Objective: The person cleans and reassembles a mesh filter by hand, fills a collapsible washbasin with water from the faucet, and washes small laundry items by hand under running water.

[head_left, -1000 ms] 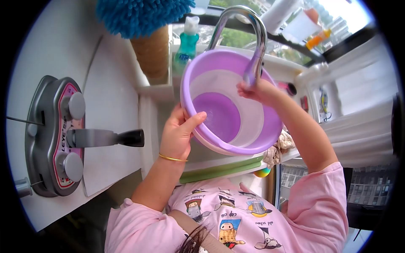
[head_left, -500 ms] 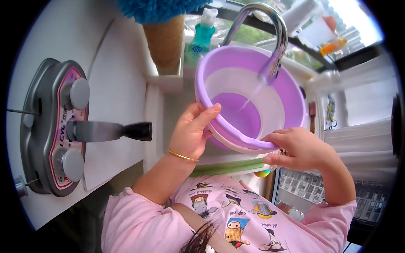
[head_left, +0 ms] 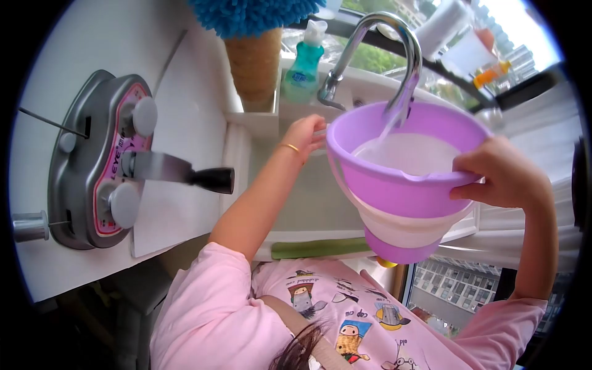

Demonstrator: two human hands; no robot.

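A purple and white collapsible bucket (head_left: 401, 169) hangs tilted over the sink, with water running into it from the chrome faucet (head_left: 410, 68). My right hand (head_left: 509, 172) grips its rim on the right, thumb and fingers closed around the edge. On the other side, my left hand (head_left: 304, 137) is beside the rim with its fingers stretched out; whether the fingertips touch the bucket I cannot tell. The bucket's handle (head_left: 343, 180) droops along its outer left side. Below my left hand lies the white sink (head_left: 296, 203).
A teal soap bottle (head_left: 302, 68) stands behind the sink, near a rope-wrapped post (head_left: 254, 68) with a blue fuzzy top. At left, a grey metal appliance (head_left: 102, 166) with knobs and a black-tipped lever sits on the white counter. A green cloth (head_left: 317, 248) lies along the sink's front edge.
The bucket has moved right and tipped, its outer side now showing. My left hand has released the rim and shifted up; my right hand has risen to the right with the bucket.
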